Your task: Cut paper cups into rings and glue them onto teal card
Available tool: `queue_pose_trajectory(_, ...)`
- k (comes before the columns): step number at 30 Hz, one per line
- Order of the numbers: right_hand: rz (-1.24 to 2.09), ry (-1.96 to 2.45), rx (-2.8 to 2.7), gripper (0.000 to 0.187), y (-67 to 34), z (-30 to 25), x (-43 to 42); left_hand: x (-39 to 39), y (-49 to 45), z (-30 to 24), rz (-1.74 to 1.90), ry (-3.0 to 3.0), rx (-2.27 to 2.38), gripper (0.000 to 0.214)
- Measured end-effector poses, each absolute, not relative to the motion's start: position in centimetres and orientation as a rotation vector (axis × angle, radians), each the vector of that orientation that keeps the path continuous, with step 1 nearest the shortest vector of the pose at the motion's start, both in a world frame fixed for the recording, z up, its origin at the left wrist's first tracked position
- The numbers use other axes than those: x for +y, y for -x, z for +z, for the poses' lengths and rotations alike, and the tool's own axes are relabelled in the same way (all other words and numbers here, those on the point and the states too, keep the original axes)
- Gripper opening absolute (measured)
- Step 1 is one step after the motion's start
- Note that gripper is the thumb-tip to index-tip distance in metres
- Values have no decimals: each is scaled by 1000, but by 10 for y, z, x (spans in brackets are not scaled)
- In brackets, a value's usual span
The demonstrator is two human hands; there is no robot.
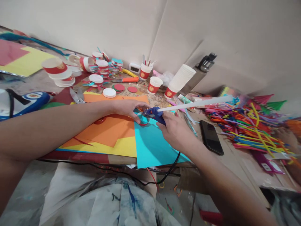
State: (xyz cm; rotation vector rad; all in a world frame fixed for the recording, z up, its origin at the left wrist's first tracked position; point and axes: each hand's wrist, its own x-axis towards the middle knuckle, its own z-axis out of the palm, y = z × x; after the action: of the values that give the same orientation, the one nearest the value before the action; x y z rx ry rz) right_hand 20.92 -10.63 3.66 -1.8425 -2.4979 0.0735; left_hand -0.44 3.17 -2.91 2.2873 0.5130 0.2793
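Observation:
My right hand (175, 130) is closed round a blue glue gun (154, 113) with a long white glue stick (195, 103) poking out of its back. The gun's tip points at a small round piece, red-rimmed with a turquoise top (142, 120), which lies where the turquoise paper sheet (152, 147) meets the orange sheets (110, 128). My left hand (128, 107) rests on that piece, with its fingers curled over its far edge and pinching it in place. A black cord (170, 169) runs from the gun down over the table's front edge.
Stacked red-and-white paper cups (180, 81), cut cup rings and lids (96, 78) stand at the back. Scissors (76, 96) lie to the left, a black phone (211, 137) to the right. A heap of coloured pipe cleaners (249, 128) fills the right side.

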Motion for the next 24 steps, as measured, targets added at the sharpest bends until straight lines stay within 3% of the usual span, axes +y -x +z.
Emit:
queue_pose_trajectory(9, 165, 1783, -2412, 34, -219, 37, -105, 30, 5, -25, 222, -2303, 581, 80)
queue_pose_trajectory(19, 184, 1783, -2400, 25, -221, 29, -105, 26, 3, -22, 238, -2235, 576, 75)
queue_pose_trajectory(24, 285, 1760, -2371, 30, -221, 25, -103, 24, 4, -18, 214, -2270, 622, 78)
